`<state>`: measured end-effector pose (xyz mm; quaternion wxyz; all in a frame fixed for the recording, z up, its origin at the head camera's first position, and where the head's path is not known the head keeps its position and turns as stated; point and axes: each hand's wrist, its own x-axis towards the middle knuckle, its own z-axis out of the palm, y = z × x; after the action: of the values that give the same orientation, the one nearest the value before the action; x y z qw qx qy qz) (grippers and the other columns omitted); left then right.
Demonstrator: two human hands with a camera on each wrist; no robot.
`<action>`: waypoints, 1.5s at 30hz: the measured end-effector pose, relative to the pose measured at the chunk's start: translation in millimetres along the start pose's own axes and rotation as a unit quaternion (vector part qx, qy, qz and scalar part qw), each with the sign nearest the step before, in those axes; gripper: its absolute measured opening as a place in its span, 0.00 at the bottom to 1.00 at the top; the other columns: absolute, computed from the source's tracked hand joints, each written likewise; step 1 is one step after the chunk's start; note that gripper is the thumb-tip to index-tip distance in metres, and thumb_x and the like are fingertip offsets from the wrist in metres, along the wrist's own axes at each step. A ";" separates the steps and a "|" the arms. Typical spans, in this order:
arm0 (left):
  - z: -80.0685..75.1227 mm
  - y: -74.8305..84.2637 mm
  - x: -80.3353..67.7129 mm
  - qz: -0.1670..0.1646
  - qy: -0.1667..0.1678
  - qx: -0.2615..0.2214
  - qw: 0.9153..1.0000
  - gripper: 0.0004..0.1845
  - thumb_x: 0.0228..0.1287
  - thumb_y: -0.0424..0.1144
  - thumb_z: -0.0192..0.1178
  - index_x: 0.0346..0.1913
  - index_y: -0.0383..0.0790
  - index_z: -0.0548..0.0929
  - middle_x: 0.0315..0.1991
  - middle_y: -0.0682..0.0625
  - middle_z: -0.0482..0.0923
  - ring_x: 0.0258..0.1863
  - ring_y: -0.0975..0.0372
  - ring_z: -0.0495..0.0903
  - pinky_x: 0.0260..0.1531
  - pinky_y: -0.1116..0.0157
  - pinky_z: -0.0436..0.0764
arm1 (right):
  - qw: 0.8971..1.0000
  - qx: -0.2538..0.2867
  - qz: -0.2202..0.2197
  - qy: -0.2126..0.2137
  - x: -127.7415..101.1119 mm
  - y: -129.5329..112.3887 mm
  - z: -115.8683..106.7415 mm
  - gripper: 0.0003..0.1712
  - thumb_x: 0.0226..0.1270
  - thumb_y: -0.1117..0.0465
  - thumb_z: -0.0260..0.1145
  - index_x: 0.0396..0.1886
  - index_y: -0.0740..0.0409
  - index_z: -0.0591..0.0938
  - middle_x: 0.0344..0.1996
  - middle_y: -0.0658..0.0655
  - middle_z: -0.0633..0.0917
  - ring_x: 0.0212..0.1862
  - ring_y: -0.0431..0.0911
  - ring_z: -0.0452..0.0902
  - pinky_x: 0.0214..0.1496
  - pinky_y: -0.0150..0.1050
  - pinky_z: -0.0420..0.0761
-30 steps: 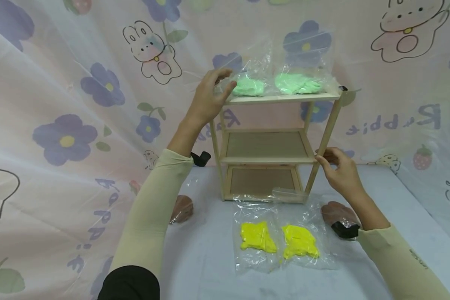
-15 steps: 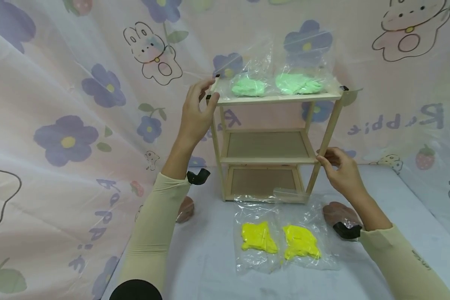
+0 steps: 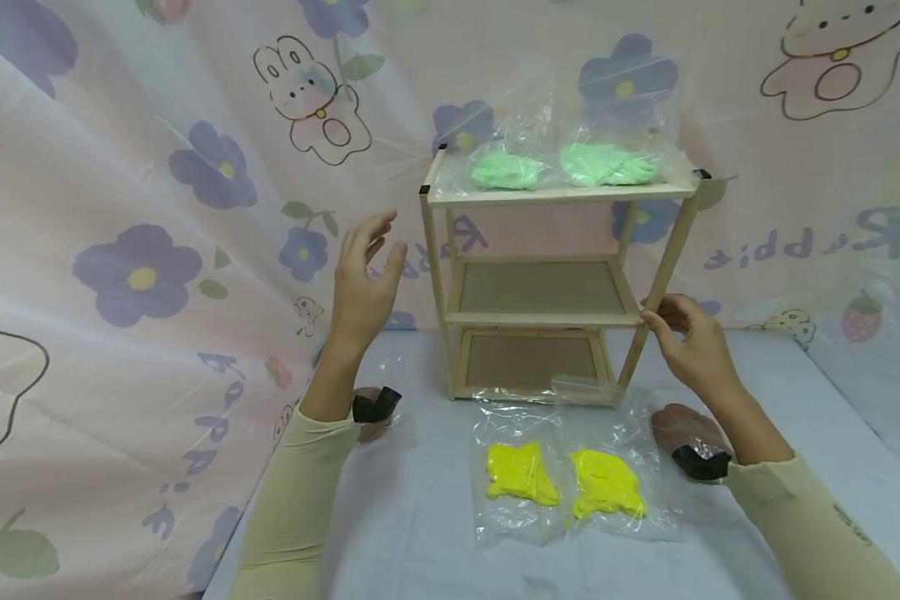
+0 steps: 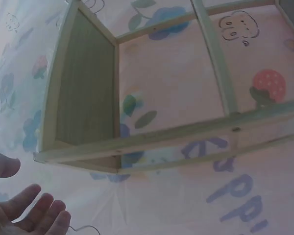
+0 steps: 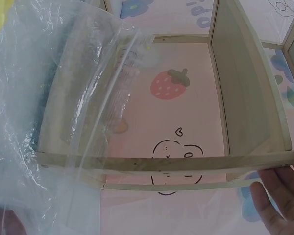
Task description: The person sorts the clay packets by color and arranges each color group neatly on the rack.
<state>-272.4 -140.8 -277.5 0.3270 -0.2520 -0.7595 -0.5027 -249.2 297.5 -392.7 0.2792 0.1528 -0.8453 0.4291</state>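
Nearest the camera, two clear bags of yellow clay [image 3: 562, 483] lie flat on the table [image 3: 795, 433], at 6 o'clock from the wooden rack [image 3: 547, 287] and apart from both hands. These appear not yet shelved.

The right hand [image 3: 693, 342], at 3 o'clock from the rack, pinches the rack's front right post [image 3: 656, 292] between thumb and curled fingers at middle-shelf level. The right wrist view shows its fingertips [image 5: 274, 205] against a wooden rail.

The left hand [image 3: 363, 283], at 9 o'clock from the rack, hangs in the air near the left post, fingers straight and spread, holding nothing; the left wrist view confirms an empty palm [image 4: 24, 215].

The middle shelf [image 3: 540, 292] and bottom shelf [image 3: 528, 362] carry nothing.

Farthest, two bags of green clay [image 3: 562, 167] rest side by side on the top shelf [image 3: 555, 197]. Judged progress: roughly half; the yellow pair remains.
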 end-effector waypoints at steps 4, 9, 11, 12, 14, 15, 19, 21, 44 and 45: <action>-8.7 -12.9 -15.5 -0.021 -0.020 0.004 1.000 0.23 0.82 0.36 0.61 0.73 0.36 0.76 0.70 0.43 0.74 0.71 0.54 0.72 0.77 0.62 0.72 | 1.000 0.001 -0.001 0.003 -0.5 1.5 0.8 0.15 0.82 0.64 0.66 0.59 0.71 0.82 0.47 0.67 0.86 0.46 0.22 0.77 0.56 0.12 0.73; -20.0 -33.6 -39.5 -0.063 -0.040 0.014 0.997 0.23 0.81 0.36 0.62 0.73 0.35 0.76 0.69 0.43 0.74 0.71 0.52 0.73 0.77 0.59 0.72 | 1.000 0.001 -0.001 0.007 0.1 1.0 2.2 0.15 0.82 0.65 0.66 0.59 0.71 0.82 0.47 0.66 0.85 0.46 0.22 0.77 0.56 0.12 0.73; -24.9 -44.0 -50.2 -0.084 -0.050 0.022 0.995 0.24 0.81 0.37 0.62 0.74 0.35 0.75 0.70 0.42 0.74 0.71 0.50 0.73 0.78 0.56 0.72 | 1.000 0.001 0.000 0.007 -0.1 1.0 2.3 0.15 0.82 0.65 0.66 0.59 0.71 0.82 0.47 0.65 0.85 0.46 0.22 0.77 0.56 0.12 0.73; -27.4 -48.2 -55.7 -0.097 -0.055 0.027 0.993 0.25 0.81 0.38 0.63 0.74 0.35 0.74 0.70 0.42 0.73 0.71 0.50 0.73 0.78 0.55 0.71 | 1.000 -0.001 0.000 0.007 -0.3 1.4 2.4 0.15 0.82 0.65 0.66 0.59 0.71 0.82 0.47 0.65 0.85 0.46 0.22 0.77 0.56 0.12 0.73; -32.5 -57.6 -66.8 -0.121 -0.063 0.037 0.990 0.26 0.81 0.39 0.63 0.75 0.34 0.73 0.71 0.41 0.72 0.72 0.48 0.72 0.78 0.54 0.71 | 1.000 -0.001 0.001 0.006 -0.6 2.1 2.1 0.15 0.82 0.65 0.66 0.59 0.71 0.82 0.47 0.65 0.85 0.46 0.22 0.76 0.55 0.12 0.73; -34.8 -61.8 -72.4 -0.133 -0.067 0.044 0.988 0.27 0.81 0.40 0.64 0.76 0.35 0.72 0.71 0.41 0.72 0.72 0.48 0.72 0.78 0.53 0.72 | 1.000 -0.002 0.000 0.006 -0.7 2.3 2.0 0.15 0.82 0.65 0.66 0.60 0.71 0.82 0.47 0.65 0.85 0.46 0.22 0.76 0.55 0.12 0.73; -43.3 -75.6 -93.8 -0.175 -0.083 0.068 0.979 0.29 0.80 0.41 0.64 0.77 0.35 0.71 0.72 0.39 0.70 0.72 0.46 0.72 0.78 0.51 0.72 | 1.000 -0.001 0.000 0.007 -0.8 2.6 1.7 0.15 0.82 0.65 0.66 0.59 0.71 0.82 0.47 0.65 0.85 0.46 0.22 0.76 0.55 0.12 0.73; -47.0 -81.8 -103.5 -0.192 -0.092 0.080 0.974 0.30 0.80 0.40 0.65 0.77 0.34 0.71 0.72 0.37 0.70 0.72 0.45 0.72 0.78 0.50 0.72 | 1.000 0.000 0.000 0.006 -1.0 2.4 1.8 0.15 0.82 0.65 0.66 0.59 0.71 0.82 0.47 0.64 0.85 0.46 0.22 0.77 0.55 0.12 0.74; -80.7 -144.1 -193.2 -0.325 -0.247 0.227 0.884 0.45 0.74 0.49 0.71 0.79 0.26 0.62 0.77 0.23 0.59 0.76 0.27 0.58 0.70 0.28 0.69 | 1.000 0.000 0.002 0.007 -1.9 1.0 1.8 0.16 0.82 0.64 0.65 0.61 0.71 0.82 0.48 0.66 0.85 0.45 0.22 0.77 0.54 0.11 0.74; -81.1 -145.4 -195.2 -0.327 -0.250 0.233 0.881 0.45 0.73 0.50 0.72 0.79 0.25 0.63 0.77 0.23 0.59 0.76 0.27 0.58 0.70 0.28 0.69 | 1.000 0.000 0.002 0.007 -1.6 1.2 1.9 0.16 0.82 0.64 0.66 0.61 0.71 0.82 0.48 0.65 0.84 0.45 0.22 0.77 0.54 0.11 0.73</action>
<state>-227.4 -280.1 -488.2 -0.0076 -0.0235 -0.9505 -0.3098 -249.1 296.7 -395.3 0.2843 0.1484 -0.8434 0.4311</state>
